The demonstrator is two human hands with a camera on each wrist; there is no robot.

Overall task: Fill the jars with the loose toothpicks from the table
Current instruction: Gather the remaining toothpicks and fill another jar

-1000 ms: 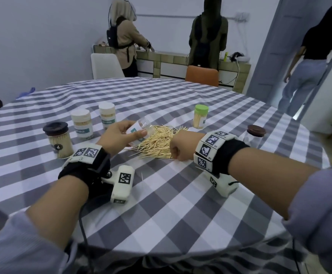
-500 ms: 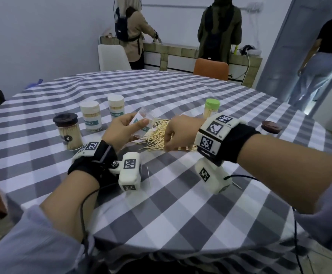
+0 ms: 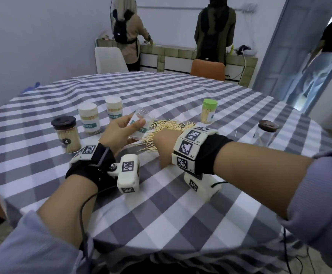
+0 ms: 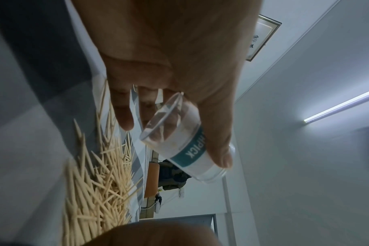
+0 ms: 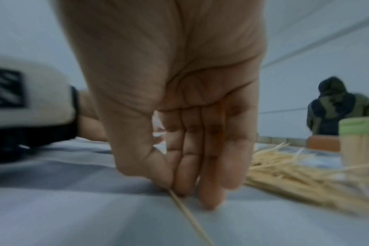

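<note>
The round checked table (image 3: 181, 204) is filling the view, and the loose toothpick pile (image 3: 167, 128) is lying mid-table, just beyond both hands. The left hand (image 3: 117, 133) is gripping an open clear jar (image 3: 140, 123), tilted, just left of the pile. The right hand (image 5: 179, 116) is pinching a single toothpick (image 5: 187, 214) against the cloth beside the pile.
</note>
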